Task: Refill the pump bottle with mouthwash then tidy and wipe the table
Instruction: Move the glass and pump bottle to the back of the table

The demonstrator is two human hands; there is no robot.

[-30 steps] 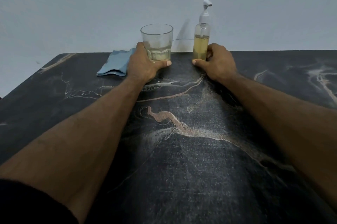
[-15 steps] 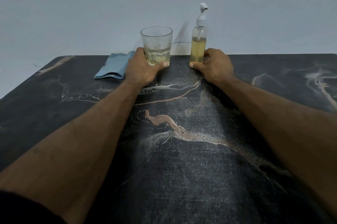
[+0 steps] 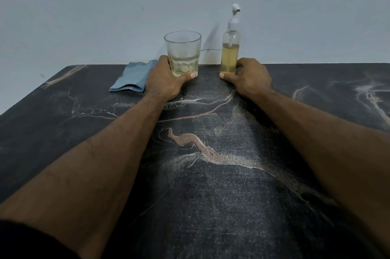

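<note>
At the table's [image 3: 316,94] far edge, from eleven o'clock to one, lie an unused blue cloth [image 3: 134,78], a glass [image 3: 183,54] of pale mouthwash gripped by the left hand [image 3: 164,82], and the capped, over-half-full pump bottle [image 3: 230,52] gripped by the right hand [image 3: 251,79]; tidying and wiping appear undone.

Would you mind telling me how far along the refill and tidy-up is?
Nothing looks done: the pump bottle is capped and part full, the glass holds liquid. The left hand grips the glass, the right hand the bottle. Pouring, tidying and wiping with the blue cloth remain.
</note>
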